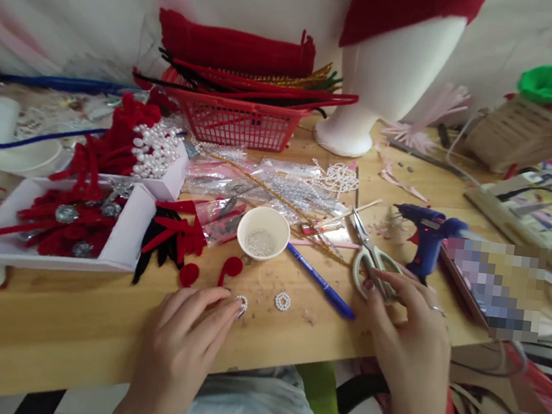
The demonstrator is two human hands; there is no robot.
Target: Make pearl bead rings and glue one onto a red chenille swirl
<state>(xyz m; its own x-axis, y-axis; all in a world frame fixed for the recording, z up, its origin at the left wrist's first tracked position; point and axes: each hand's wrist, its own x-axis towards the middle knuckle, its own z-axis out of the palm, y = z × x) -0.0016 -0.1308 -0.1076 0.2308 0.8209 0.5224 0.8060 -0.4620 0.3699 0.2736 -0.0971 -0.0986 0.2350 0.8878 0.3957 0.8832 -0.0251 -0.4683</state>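
My left hand is low over the table's front part, its fingertips closed on a small ring of white pearl beads, partly hidden by the fingers. A second pearl bead ring lies flat just to its right. My right hand grips the handles of a pair of scissors, which rest on the table with the blades pointing away. Between the hands lie a blue pen and a white paper cup with small beads in the bottom. Two red fuzzy curled pieces sit beyond my left fingers.
A blue glue gun stands right of the scissors, beside a phone with a blurred screen. White boxes of red pieces and pearls fill the left. Behind are a red basket and a white foam head.
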